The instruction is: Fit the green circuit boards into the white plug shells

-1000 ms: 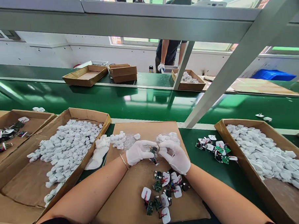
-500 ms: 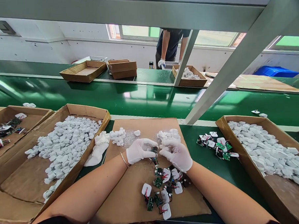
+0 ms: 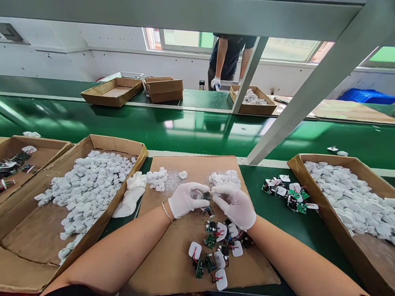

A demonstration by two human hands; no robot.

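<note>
My left hand (image 3: 186, 200), in a white glove, pinches a small dark circuit board (image 3: 206, 196) between thumb and fingers. Another small component (image 3: 209, 211) hangs just below it. Close on the right, my gloved right hand (image 3: 234, 206) has its thumb and fingertips drawn together beside the board; whatever they hold is hidden. Under both hands lies a cardboard sheet (image 3: 163, 254). Nearer me on it is a heap of circuit boards with white caps and red wires (image 3: 221, 238). Small white pieces form a left pile (image 3: 157, 179) and a right pile (image 3: 225, 179) beyond my hands.
Boxes of white parts stand left (image 3: 88, 187) and right (image 3: 353, 193). More wired boards (image 3: 289, 192) lie by the right box. A cloth glove (image 3: 129, 196) rests beside the left box. A slanted metal post (image 3: 299, 91) crosses ahead. Beyond the green belt, a person (image 3: 228, 57) stands.
The view has shifted slightly. My hands stay close together over the sheet, and the small board in my left hand has turned a little. The piles look the same.
</note>
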